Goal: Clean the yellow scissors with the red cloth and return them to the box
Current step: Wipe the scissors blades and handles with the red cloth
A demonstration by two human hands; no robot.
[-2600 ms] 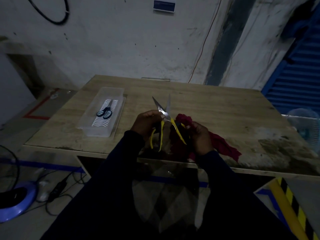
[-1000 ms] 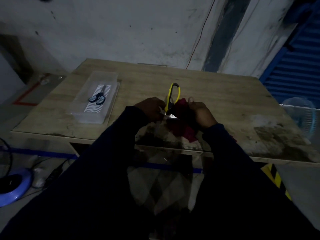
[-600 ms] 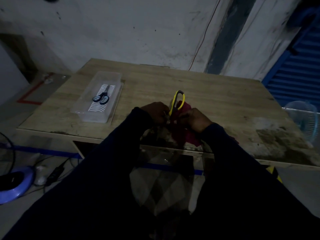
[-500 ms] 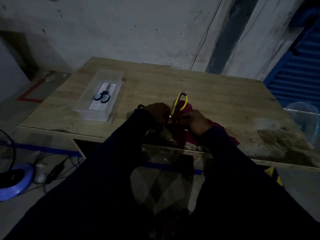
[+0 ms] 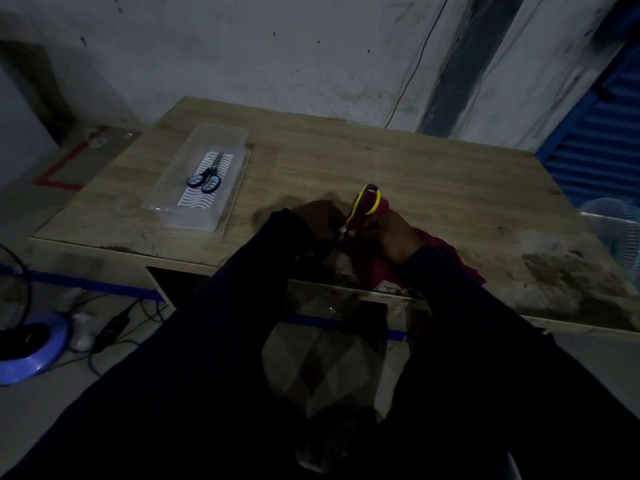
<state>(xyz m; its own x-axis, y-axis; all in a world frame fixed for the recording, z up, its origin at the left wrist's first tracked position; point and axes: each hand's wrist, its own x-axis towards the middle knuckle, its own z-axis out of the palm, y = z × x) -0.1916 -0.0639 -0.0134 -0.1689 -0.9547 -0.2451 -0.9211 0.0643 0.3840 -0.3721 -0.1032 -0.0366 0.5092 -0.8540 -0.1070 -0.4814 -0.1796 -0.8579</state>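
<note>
The yellow scissors (image 5: 367, 202) stand between my hands near the table's front edge, yellow handle loop pointing away from me, blades toward me and mostly hidden. My left hand (image 5: 320, 220) grips them at the blade end. My right hand (image 5: 394, 239) presses the red cloth (image 5: 446, 252) against them; the cloth spreads out under and to the right of that hand. The clear plastic box (image 5: 166, 206) sits at the table's left, holding a pair of blue-handled scissors (image 5: 205, 180) on a wavy white liner.
The wooden table (image 5: 433, 174) has a dark stained patch at its right front. A blue fan base (image 5: 33, 344) and cables lie on the floor at left. A pale blue fan (image 5: 613, 226) stands off the table's right edge.
The scissors were flipped: earlier the blades pointed away and open, now the handle loop points away. Both hands stay close together at the front edge, the right hand working the cloth along them.
</note>
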